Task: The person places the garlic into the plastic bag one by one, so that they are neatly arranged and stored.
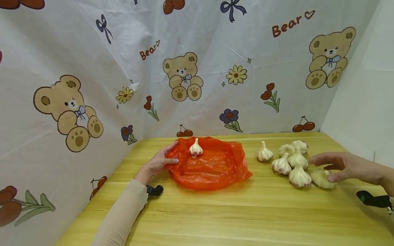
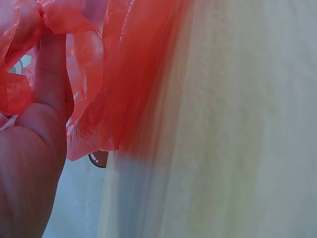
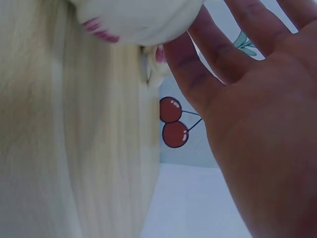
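A thin red plastic bag [image 1: 203,182] lies spread with its mouth open on the table. My left hand [image 1: 158,163] pinches the bag's left edge, thumb inside and fingers behind the film; the left wrist view shows red film [image 2: 124,74] around the fingers. One garlic bulb [image 1: 195,149] is at the bag's back left. On the right, my right hand [image 1: 354,166] reaches over the nearest garlic bulb [image 1: 322,178] of a group, its fingers extended and spread. In the right wrist view, a garlic bulb [image 3: 141,20] is by the fingertips; whether they touch it I cannot tell.
Several more garlic bulbs cluster right of the bag, among them a front bulb [image 1: 300,177] and a left one [image 1: 264,152]. The wooden table [image 1: 215,218] meets a bear-print sheet [image 1: 209,112] at the back and a white wall [image 1: 360,102] at the right.
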`<state>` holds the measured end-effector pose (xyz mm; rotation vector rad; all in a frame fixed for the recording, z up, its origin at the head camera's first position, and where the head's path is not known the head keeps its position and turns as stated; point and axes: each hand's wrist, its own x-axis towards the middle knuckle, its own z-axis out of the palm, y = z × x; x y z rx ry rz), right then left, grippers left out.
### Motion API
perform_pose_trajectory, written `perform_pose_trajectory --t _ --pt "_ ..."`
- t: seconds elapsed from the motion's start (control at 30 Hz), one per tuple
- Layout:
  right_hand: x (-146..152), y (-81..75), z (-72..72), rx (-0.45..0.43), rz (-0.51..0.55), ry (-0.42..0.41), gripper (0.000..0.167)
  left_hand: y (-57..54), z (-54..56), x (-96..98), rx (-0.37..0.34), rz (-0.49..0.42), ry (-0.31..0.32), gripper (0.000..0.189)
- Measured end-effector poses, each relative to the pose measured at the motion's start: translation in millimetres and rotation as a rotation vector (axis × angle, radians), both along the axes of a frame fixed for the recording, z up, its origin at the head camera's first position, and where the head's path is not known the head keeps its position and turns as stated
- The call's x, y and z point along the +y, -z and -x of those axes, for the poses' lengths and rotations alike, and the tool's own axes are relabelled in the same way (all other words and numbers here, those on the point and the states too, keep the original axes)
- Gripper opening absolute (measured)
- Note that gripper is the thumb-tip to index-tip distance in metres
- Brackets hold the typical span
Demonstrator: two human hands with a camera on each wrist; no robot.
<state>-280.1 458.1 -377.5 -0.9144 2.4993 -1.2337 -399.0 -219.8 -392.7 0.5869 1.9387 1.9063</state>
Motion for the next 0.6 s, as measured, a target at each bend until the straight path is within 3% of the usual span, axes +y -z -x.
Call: perform_pose_trajectory --t 0.13,0.4,0.6 --pt "2 3.4 0.7 -0.072 -0.004 -0.005 0.053 0.3 -1.0 -0.6 -0.005 0.000 -0.002 0.094" --pt "5 16.8 6.6 -0.116 -0.015 -0.028 0.053 -0.2 -0.7 0.6 -0.003 -0.004 -0.005 0.095" --pt "8 26.6 5.9 -0.017 -0.109 0.038 0.058 1.1 0.7 1.3 -0.012 -0.007 -0.017 0.094"
